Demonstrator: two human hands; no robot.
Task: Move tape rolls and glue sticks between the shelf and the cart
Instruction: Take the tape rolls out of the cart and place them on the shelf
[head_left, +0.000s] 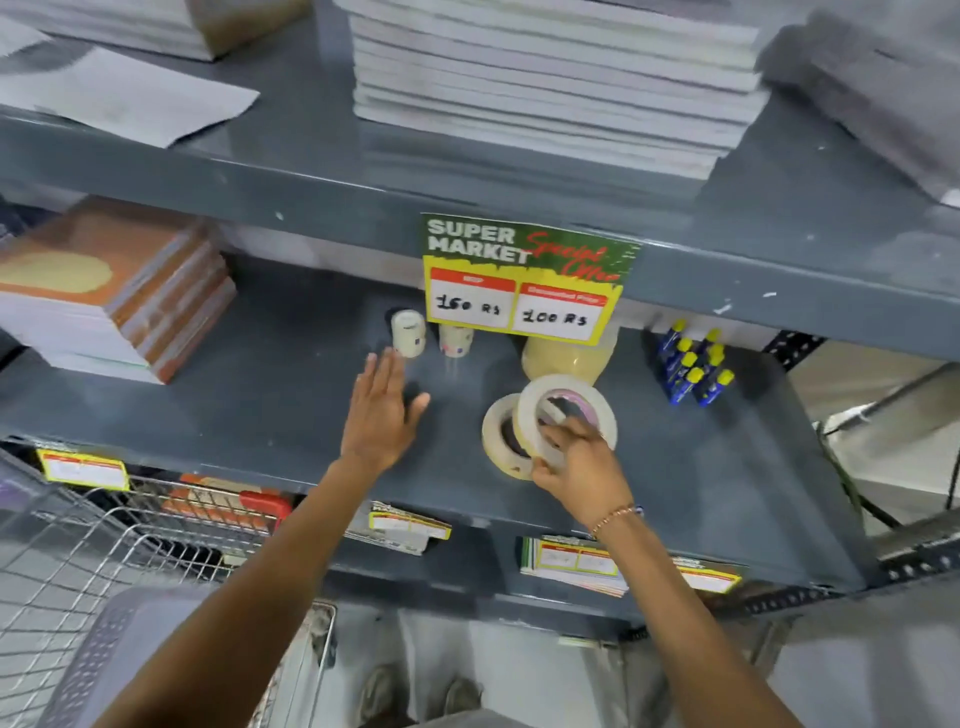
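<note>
On the grey middle shelf (270, 395) my right hand (576, 462) grips two cream tape rolls (530, 410), held on edge side by side. My left hand (382, 408) is flat and open over the shelf, fingers pointing at a small white tape roll (408, 332). Beside that one stands another small roll (456, 340), half hidden by the price sign. A large clear tape roll (566, 358) sits behind my right hand. Blue glue sticks with yellow caps (693, 366) stand in a cluster at the right. The wire cart (119, 551) is at the lower left.
A green and yellow price sign (524, 280) hangs from the upper shelf edge. Stacked notebooks (109, 291) lie at the left of the middle shelf, and paper stacks (556, 78) fill the upper shelf. A grey plastic basket (124, 654) sits in the cart.
</note>
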